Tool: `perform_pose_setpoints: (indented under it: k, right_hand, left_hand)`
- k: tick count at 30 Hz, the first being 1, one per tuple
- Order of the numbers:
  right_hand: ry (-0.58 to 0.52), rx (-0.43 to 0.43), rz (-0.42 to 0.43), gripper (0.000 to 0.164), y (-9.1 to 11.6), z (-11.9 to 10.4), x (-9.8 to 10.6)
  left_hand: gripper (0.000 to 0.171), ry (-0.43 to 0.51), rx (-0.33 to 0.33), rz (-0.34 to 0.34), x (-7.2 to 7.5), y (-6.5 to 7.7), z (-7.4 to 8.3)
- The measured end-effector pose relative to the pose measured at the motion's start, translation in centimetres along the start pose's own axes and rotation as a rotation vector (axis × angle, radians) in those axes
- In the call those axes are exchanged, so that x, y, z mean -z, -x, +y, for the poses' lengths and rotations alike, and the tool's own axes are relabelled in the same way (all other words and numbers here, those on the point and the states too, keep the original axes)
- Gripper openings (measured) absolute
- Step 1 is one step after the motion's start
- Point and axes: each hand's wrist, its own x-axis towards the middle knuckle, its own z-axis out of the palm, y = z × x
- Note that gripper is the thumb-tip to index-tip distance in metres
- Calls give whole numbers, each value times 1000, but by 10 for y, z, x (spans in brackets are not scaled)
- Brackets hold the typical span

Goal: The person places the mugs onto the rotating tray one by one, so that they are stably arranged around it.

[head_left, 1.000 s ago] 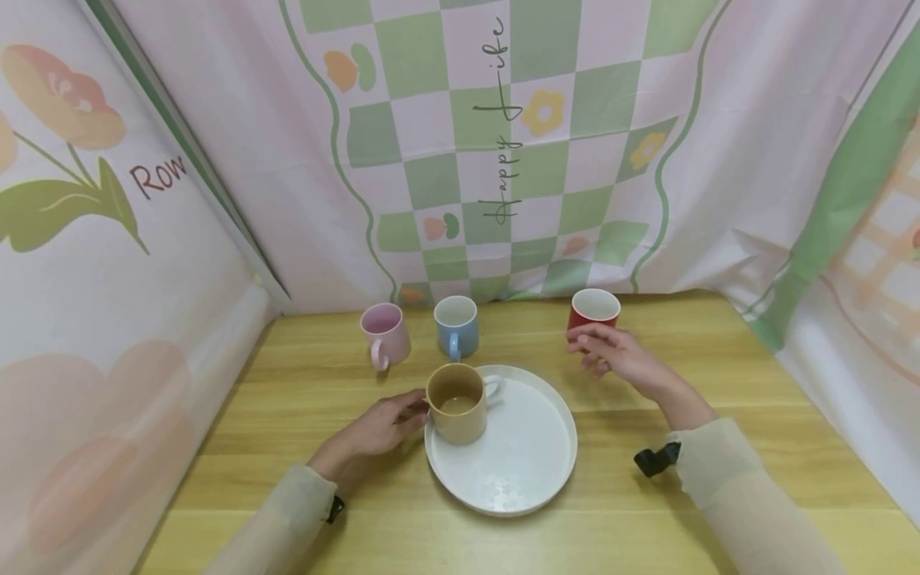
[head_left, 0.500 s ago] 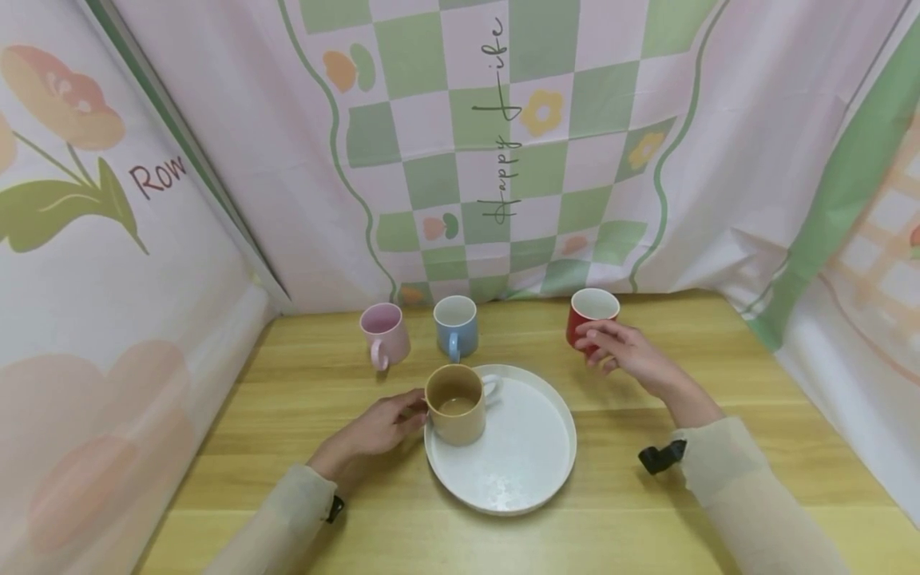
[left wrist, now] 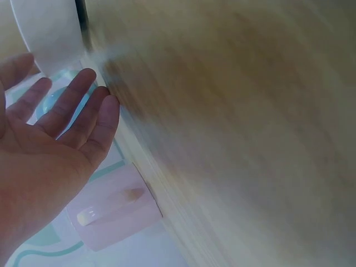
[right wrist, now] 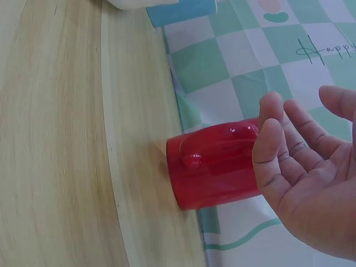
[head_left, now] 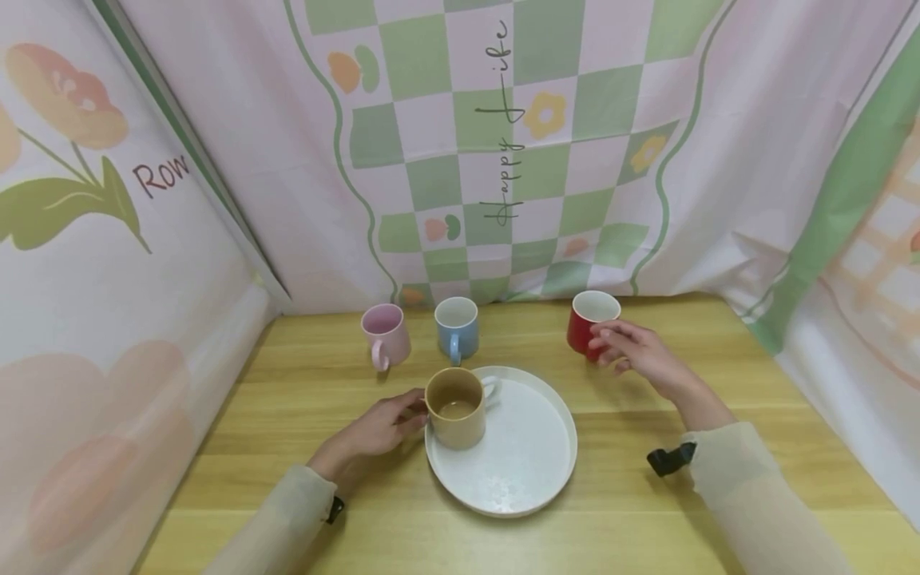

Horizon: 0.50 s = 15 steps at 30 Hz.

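Left hand [head_left: 377, 425], fingers relaxed, gripping nothing; pink mug [head_left: 393, 346], blue mug [head_left: 468, 337] on table [head_left: 618, 511]; tan mug [head_left: 458, 429] on white tray [head_left: 532, 455]; red mug [head_left: 580, 334] on table, right hand [head_left: 641, 357] just beside, fingers loose. We judge one mug placed, three left.

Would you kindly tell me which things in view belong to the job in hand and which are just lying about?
Likely in the job:
tan mug, beside the left grip
white tray, under that mug
red mug, beside the right grip

Likely just lying about:
pink mug
blue mug, beside it
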Motion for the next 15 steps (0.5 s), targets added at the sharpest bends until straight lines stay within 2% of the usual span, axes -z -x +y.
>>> perform_pose_setpoints:
  k: [15]
  right_hand:
    - [37,-39,53,56,-1,9,9]
  left_hand:
    - [42,7,-16,8,0,-1,0]
